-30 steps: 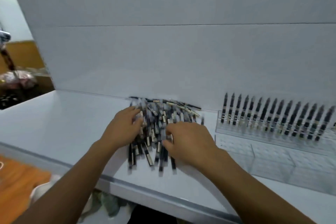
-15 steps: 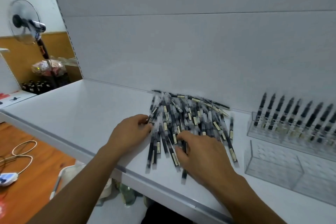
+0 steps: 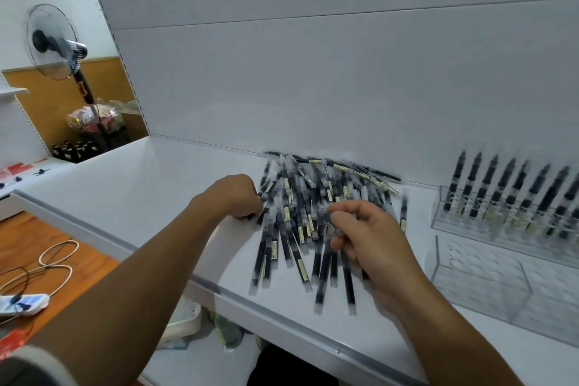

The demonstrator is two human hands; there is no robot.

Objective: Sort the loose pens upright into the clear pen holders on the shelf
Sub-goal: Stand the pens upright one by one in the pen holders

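- Left hand [image 3: 236, 196], fingers curled, touches the left side of the loose pens [image 3: 313, 216] on the shelf [image 3: 141, 185].
- Right hand [image 3: 372, 244] pinches several pens.
- Clear pen holders [image 3: 488, 263] stand at the shelf's right end.

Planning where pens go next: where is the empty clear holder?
The empty clear holder sits at the right shelf edge, in front of the filled pen rack, right of the pen pile.

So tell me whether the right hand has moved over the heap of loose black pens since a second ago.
Yes: the right hand has lifted off the pen heap, fingers curled up, nearer the shelf's front edge.
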